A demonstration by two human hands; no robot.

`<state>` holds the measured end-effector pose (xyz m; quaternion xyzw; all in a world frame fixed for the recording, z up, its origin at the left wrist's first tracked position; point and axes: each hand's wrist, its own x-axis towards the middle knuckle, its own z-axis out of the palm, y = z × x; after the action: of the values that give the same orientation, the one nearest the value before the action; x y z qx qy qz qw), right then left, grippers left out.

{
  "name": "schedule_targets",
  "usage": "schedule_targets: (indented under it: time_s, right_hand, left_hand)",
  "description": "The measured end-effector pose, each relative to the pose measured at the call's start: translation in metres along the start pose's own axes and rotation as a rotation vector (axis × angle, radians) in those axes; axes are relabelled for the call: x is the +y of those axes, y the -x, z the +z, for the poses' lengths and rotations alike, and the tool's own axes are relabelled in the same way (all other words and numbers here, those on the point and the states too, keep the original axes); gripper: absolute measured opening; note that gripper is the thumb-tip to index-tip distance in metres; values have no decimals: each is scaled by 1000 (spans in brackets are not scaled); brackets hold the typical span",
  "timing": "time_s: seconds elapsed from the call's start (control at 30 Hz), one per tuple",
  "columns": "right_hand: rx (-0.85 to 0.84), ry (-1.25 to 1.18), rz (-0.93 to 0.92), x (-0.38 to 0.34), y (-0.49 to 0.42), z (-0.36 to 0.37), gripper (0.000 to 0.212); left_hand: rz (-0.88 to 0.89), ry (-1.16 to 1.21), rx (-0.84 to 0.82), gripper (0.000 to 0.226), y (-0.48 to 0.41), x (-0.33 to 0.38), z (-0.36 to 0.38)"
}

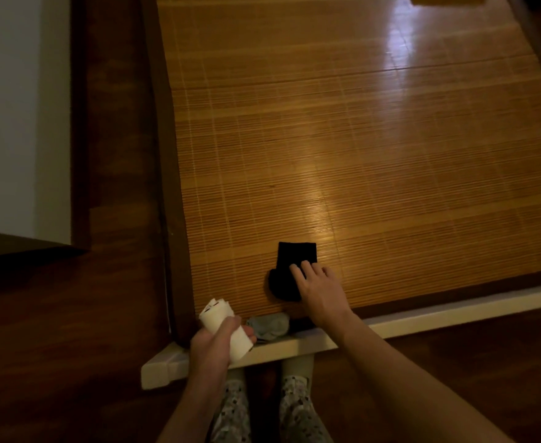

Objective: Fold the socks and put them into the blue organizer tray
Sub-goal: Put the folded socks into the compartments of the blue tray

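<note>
Head view: the left hand (pixel 211 346) grips 1 rolled white sock (pixel 215 312) at the bed's near-left corner. The right hand (pixel 320 289) presses straight fingers on 1 black sock (pixel 284 271), flat on the bamboo mat (pixel 358 155) near its near edge. 1 grey sock (pixel 270 326) lies between the hands.

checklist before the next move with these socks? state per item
1. Left hand grip on rolled white sock: ok.
2. Right hand touching black sock: ok, fingers laid on it.
3. Black sock flat on bamboo mat: ok.
4. Blue organizer tray in view: not ok, not seen.
5. Grey sock at the mat's near edge, folded: cannot tell.
</note>
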<state>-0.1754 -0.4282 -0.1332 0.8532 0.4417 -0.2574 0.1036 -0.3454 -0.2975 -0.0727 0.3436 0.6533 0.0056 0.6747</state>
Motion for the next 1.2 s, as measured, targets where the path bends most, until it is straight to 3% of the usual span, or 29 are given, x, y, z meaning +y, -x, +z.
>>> schedule_targets:
  time_s: [0.27,0.57,0.73,0.97,1.2]
  right_hand:
    - [-25,6,-80,-5,-9,5,81]
    - [-4,2,-35,-3,-12,8,67]
    - [-27,4,-19,-6,-17,11,83]
    - [114,-26,-152,14,-24,0,57]
    - [254,-506,-79,19,-31,1,54]
  left_hand:
    - [-20,45,-45,6,-17,4,7]
    - [-11,56,-74,5,-19,18,13]
    - [-25,68,-93,8,-20,23,21]
    - [-32,62,-99,7,-18,22,29]
    - [-18,20,-119,5,-17,17,30]
